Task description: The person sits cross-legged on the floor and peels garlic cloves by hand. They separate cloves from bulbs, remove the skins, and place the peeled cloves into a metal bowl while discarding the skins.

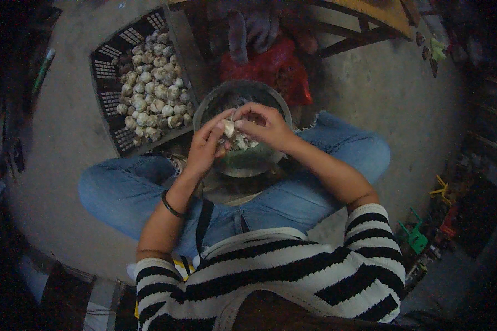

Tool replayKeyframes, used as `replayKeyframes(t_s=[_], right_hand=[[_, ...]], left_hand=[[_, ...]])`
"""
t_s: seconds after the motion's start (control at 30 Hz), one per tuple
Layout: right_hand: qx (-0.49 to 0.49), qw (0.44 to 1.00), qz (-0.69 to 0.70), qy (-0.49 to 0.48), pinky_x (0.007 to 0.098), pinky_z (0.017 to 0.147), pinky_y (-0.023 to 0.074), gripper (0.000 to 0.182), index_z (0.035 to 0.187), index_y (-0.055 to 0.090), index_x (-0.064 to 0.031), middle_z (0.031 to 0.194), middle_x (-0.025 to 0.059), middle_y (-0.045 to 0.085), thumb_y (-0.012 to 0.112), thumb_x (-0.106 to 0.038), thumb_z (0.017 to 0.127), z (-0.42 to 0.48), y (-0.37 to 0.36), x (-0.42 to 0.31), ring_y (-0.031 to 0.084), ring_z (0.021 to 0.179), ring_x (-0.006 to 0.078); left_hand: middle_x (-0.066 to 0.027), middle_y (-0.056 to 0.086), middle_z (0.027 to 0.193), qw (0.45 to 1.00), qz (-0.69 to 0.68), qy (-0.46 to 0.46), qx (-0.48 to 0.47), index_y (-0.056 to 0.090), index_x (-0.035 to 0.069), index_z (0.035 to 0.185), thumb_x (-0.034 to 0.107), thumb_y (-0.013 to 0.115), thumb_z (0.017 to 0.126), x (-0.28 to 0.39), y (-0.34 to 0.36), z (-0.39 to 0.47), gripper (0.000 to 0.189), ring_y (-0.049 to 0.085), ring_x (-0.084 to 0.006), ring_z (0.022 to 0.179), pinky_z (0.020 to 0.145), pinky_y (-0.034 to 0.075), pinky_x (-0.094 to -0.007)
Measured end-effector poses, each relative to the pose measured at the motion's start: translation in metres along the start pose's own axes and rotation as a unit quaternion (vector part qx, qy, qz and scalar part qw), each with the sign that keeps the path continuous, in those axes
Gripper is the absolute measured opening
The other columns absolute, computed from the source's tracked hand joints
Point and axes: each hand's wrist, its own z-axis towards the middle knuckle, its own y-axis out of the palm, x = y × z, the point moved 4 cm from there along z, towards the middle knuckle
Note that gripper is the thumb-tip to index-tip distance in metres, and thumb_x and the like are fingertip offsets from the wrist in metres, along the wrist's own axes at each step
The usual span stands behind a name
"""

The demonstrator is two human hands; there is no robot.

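Observation:
A pale piece of garlic [229, 128] is held between both hands, above a round basin [237, 166] in front of my crossed legs. My left hand [209, 138] grips it with the thumb and fingers. From the other side, the fingertips of my right hand [263, 124] touch it or hang just beside it. White garlic cloves or peelings [245, 141] lie in the basin below, partly hidden by the hands. Left of the basin, many whole garlic bulbs [155, 85] fill much of a black plastic crate [103, 85].
A red mesh bag [265, 62] lies just beyond the basin, with grey cloth above it. A wooden table or bench [364, 12] stands at the upper right. Green leaves [437, 49] lie on the floor, and a small green plastic object [417, 240] sits at the lower right.

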Motion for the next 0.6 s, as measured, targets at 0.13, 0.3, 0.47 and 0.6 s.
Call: replayKeyframes(t_s=[0.13, 0.3, 0.47, 0.6], right_hand=[[0.03, 0.977, -0.191, -0.09, 0.0292, 0.06, 0.0464, 0.035, 0.104, 0.053, -0.0053, 0.081, 0.0061, 0.059, 0.069, -0.022, 0.078, -0.007, 0.013, -0.021, 0.057, 0.067, 0.0148], [0.05, 0.973, -0.202, -0.095, 0.0256, 0.06, 0.0446, 0.035, 0.107, 0.052, -0.0051, 0.081, 0.005, 0.059, 0.069, -0.014, 0.077, -0.008, 0.01, -0.019, 0.055, 0.071, 0.0078], [0.062, 0.977, -0.169, -0.113, 0.0295, 0.065, 0.0476, 0.029, 0.107, 0.054, -0.0054, 0.086, 0.0078, 0.061, 0.063, -0.018, 0.083, -0.003, 0.012, -0.016, 0.06, 0.075, 0.0159], [0.062, 0.986, -0.126, -0.091, 0.0313, 0.067, 0.0482, 0.024, 0.107, 0.055, -0.0051, 0.089, 0.0087, 0.062, 0.057, -0.018, 0.087, -0.002, 0.015, -0.009, 0.062, 0.077, 0.0183]], left_hand=[[-0.0003, 0.06, 0.092, 0.999, 0.006, 0.025, 0.046, 0.052, 0.007, 0.121, 0.019, 0.052, 0.093, -0.016, -0.012, 0.004, 0.031, 0.054, -0.005, 0.073, 0.051, 0.038, -0.0166], [-0.0007, 0.061, 0.09, 0.999, -0.011, 0.028, 0.02, 0.055, 0.006, 0.111, 0.015, 0.057, 0.09, -0.008, -0.008, 0.003, 0.023, 0.057, -0.0058, 0.075, 0.053, 0.041, -0.0186], [-0.0025, 0.062, 0.085, 0.998, 0.022, 0.042, 0.035, 0.054, 0.006, 0.111, 0.013, 0.056, 0.089, -0.008, -0.009, 0.002, 0.023, 0.057, -0.0059, 0.071, 0.052, 0.04, -0.0188], [-0.0028, 0.062, 0.083, 0.999, -0.009, 0.024, 0.021, 0.054, 0.006, 0.108, 0.013, 0.055, 0.089, -0.011, -0.011, 0.002, 0.021, 0.058, -0.0068, 0.068, 0.05, 0.039, -0.0187]])
